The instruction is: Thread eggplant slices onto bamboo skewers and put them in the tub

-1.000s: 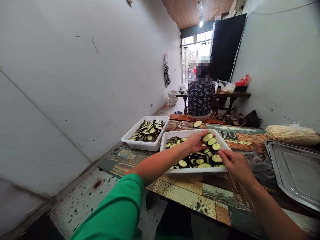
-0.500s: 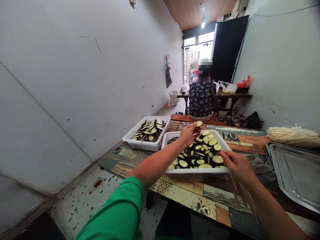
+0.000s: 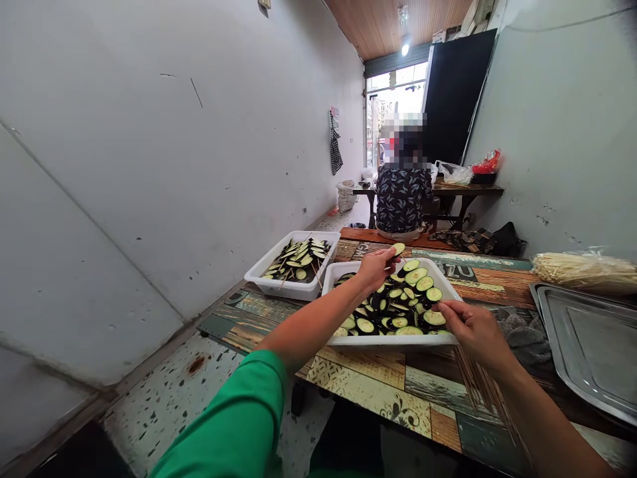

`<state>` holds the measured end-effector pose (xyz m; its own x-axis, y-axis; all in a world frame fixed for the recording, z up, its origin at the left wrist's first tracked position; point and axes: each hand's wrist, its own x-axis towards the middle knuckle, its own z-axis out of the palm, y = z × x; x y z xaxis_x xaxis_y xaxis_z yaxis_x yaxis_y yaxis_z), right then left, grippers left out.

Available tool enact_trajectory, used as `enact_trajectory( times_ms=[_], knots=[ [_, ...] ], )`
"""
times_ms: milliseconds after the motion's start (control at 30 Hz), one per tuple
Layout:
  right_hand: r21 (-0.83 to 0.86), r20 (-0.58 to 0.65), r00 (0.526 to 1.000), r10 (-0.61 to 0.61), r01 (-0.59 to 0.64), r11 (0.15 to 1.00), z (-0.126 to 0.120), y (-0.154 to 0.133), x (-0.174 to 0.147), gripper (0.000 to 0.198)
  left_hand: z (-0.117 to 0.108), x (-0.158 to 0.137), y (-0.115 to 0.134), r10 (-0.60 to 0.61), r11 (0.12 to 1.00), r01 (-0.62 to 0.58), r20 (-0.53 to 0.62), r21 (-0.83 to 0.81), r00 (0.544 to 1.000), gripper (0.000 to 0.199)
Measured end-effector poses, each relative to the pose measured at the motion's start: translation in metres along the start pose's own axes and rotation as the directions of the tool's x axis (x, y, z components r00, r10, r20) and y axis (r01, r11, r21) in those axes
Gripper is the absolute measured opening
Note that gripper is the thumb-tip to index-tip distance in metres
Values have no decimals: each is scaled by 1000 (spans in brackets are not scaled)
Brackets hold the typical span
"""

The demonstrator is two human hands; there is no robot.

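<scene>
My left hand reaches over the far side of a white tub, its fingers closed on an oval eggplant slice. My right hand is pinched at the tub's right rim, at the lower end of a slanting row of eggplant slices. That row looks threaded on a skewer, though the stick is mostly hidden by the slices and fingers. Below the row, many loose dark-skinned eggplant pieces fill the tub. Under my right forearm, a bundle of thin wooden skewers lies on the table.
Left of the tub stands a second white tub with skewered eggplant. On the right are metal trays, bagged enoki mushrooms and a crumpled clear plastic bag. Beyond the patterned table, a person sits facing away.
My left hand and its eggplant slice have shifted very slightly, the slice now a little lower and more tilted. My right hand keeps its pinch in the same place.
</scene>
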<state>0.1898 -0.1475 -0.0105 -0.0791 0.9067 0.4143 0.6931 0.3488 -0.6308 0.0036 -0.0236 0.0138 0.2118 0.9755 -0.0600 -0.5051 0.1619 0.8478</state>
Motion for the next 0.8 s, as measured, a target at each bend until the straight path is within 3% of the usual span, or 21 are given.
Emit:
enact_trajectory(
  times_ms=[367, 567, 800],
  knots=[
    [20, -40, 999, 29, -29, 999, 0, -3, 0, 36, 9, -8, -13, 14, 996, -18, 47, 86, 999, 24],
    [37, -83, 995, 47, -44, 998, 3, -1, 0, 40, 13, -12, -9, -92, 995, 89, 98, 42, 991, 36],
    [58, -95, 994, 54, -49, 997, 6, -1, -1, 39, 13, -17, -11, 109, 989, -122, 154, 78, 982, 30]
  ],
)
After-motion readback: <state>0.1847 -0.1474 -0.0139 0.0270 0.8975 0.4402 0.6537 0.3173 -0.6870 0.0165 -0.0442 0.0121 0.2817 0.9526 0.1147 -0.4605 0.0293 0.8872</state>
